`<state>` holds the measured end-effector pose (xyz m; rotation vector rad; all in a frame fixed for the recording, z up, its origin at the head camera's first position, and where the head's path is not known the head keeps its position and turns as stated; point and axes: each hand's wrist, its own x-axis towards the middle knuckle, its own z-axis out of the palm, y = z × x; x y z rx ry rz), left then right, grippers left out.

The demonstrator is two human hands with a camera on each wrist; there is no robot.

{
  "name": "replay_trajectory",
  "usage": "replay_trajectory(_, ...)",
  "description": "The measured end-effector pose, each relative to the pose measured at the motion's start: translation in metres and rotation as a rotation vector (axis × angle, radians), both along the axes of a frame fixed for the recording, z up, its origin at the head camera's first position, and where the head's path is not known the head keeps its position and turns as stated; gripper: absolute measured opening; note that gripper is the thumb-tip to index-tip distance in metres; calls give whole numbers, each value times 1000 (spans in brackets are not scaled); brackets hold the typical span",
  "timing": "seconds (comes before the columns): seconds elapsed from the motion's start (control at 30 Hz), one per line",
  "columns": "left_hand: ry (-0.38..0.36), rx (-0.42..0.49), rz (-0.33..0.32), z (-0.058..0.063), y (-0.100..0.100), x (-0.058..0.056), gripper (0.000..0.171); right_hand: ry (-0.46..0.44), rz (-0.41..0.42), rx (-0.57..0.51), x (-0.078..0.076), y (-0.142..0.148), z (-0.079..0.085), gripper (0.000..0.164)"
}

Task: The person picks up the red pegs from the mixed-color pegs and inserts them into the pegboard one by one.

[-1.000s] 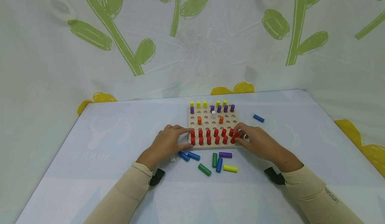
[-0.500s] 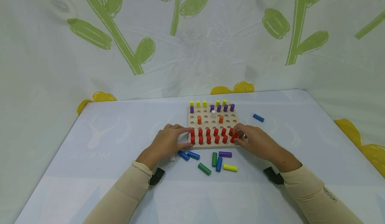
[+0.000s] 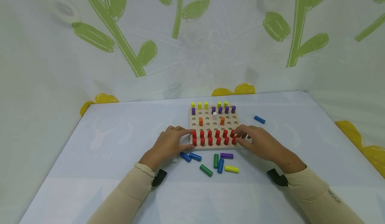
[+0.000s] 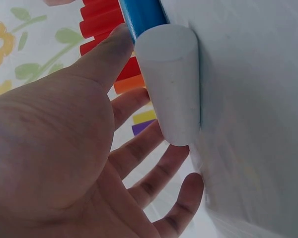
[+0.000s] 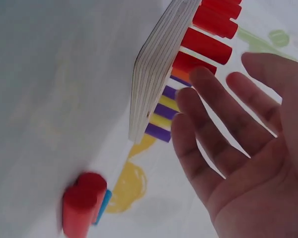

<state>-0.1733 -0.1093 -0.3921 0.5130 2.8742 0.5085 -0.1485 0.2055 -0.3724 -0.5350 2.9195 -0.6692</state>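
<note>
A wooden pegboard (image 3: 215, 147) lies between both hands, two rows of red pegs (image 3: 210, 141) standing along its front. My left hand (image 3: 168, 144) rests at the board's left edge, thumb and forefinger spread beside the nearest red pegs. Close to that hand, a white peg (image 4: 171, 89) lies on the table and covers part of its fingers in the left wrist view. My right hand (image 3: 261, 142) is at the board's right end, fingertips beside the front row's last red peg (image 3: 234, 141). In the right wrist view its fingers (image 5: 188, 101) are loosely spread with nothing between them.
Blue pegs (image 3: 195, 157), green pegs (image 3: 206, 170), a purple peg (image 3: 227, 156) and a yellow peg (image 3: 232, 169) lie before the board. Another blue peg (image 3: 259, 119) lies right of it. Red pegs (image 5: 82, 201) lie on the table in the right wrist view.
The red peg that my right fingers pinched at a tilt now stands upright at the front row's right end, and the fingers have let go. My left hand keeps its place.
</note>
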Motion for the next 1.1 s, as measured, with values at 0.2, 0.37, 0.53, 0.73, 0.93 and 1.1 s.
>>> replay_trajectory(0.2, 10, -2, -5, -2, 2, 0, 64, 45, -38, 32, 4, 17, 8, 27)
replay_trajectory(0.37, 19, -16, 0, 0, 3, -4, 64, 96, -61, 83, 3, 34, 14, 26)
replay_trajectory(0.53, 3, -30, -4, 0, 3, -6, 66, 109, -116, 117, 3, 54, 15, 27)
replay_trajectory(0.73, -11, -19, 6, -1, 2, -3, 65, 74, -156, 168, 5, 66, 11, 36)
replay_trajectory(0.93, -9, -11, 4, -1, 2, 0, 64, 29, -154, 224, 4, 74, 0, 48)
replay_trajectory(1.1, 8, -3, 5, -1, 0, -1, 63, 40, -130, 226, 0, 76, -4, 51)
